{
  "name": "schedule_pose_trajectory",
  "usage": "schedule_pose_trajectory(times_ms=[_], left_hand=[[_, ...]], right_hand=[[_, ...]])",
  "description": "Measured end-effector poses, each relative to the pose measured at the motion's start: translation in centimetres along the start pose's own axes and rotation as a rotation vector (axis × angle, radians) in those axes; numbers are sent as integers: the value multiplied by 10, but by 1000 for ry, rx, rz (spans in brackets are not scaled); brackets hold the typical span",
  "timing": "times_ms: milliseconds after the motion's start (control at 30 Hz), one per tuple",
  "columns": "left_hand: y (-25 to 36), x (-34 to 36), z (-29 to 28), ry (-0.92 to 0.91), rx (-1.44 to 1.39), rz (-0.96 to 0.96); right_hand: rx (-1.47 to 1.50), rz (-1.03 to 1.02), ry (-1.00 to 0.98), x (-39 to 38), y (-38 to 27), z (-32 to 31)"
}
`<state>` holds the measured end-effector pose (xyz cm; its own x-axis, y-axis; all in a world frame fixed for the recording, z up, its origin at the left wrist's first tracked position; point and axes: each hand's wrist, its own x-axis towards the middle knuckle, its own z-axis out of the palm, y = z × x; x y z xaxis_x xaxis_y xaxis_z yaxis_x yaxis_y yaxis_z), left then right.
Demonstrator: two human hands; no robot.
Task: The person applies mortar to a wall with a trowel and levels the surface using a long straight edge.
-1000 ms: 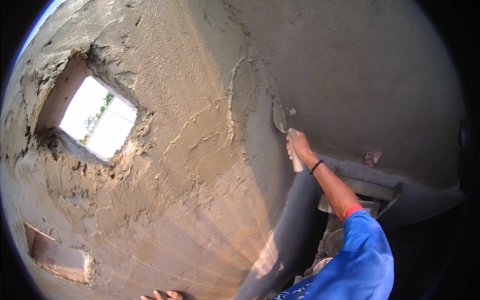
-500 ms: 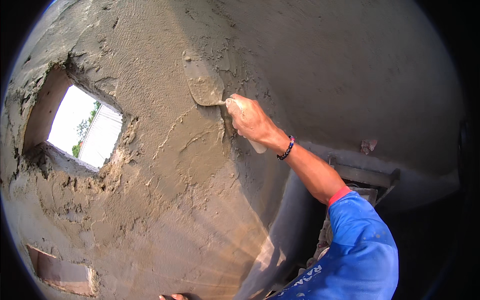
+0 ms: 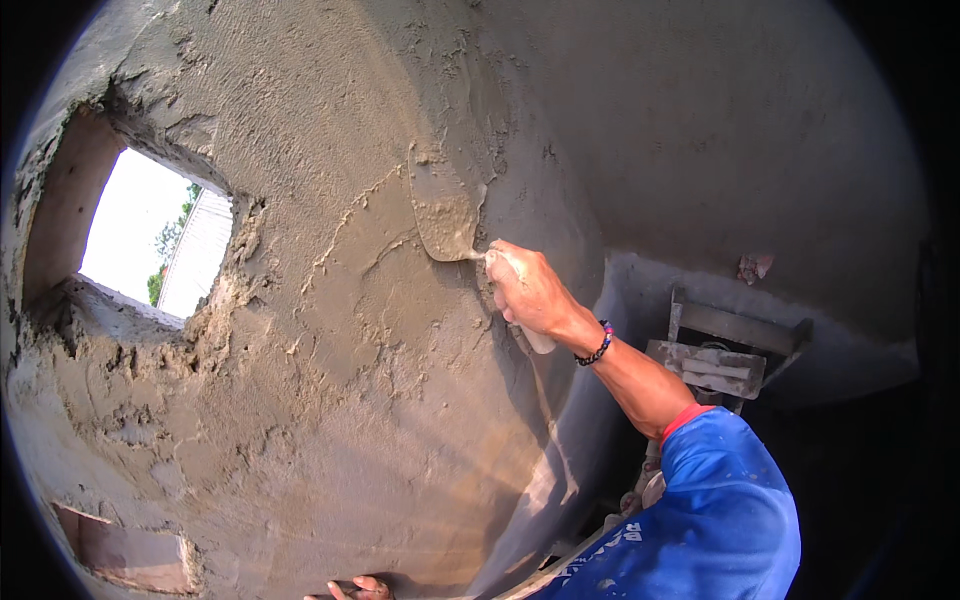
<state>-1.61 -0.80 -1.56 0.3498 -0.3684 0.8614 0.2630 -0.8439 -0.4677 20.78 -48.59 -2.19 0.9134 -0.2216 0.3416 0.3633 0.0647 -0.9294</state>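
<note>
My right hand (image 3: 527,285) is wrapped round the handle of a mortar-coated pointed trowel (image 3: 443,212). The blade lies against wet grey mortar on the wall (image 3: 300,420), close to the inner corner, and some mortar sits on it. The pale handle end sticks out below my fist. At the lower edge of the view, the fingers of my left hand (image 3: 358,588) rest by the wall, slightly apart; the rest of that hand is cut off. A rough ridge of mortar edges the fresh patch left of the trowel.
A square opening (image 3: 150,235) with ragged edges pierces the wall at left, showing daylight outside. A smaller recess (image 3: 130,552) lies at lower left. Beyond my right arm stand a wooden frame (image 3: 735,330) and a mortar-stained board (image 3: 705,370) by the adjoining wall (image 3: 740,120).
My right hand and the trowel have moved down and a little right along the wall near the corner. More of my left hand's fingers shows, and the view has shifted slightly.
</note>
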Motion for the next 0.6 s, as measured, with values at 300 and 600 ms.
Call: schedule_pose_trajectory(times_ms=[300, 600], left_hand=[[-3, 2, 2, -13, 0, 52], [-12, -3, 11, 87, -53, 128]], right_hand=[[-261, 14, 272, -3, 55, -28], [160, 623, 329, -25, 94, -47]])
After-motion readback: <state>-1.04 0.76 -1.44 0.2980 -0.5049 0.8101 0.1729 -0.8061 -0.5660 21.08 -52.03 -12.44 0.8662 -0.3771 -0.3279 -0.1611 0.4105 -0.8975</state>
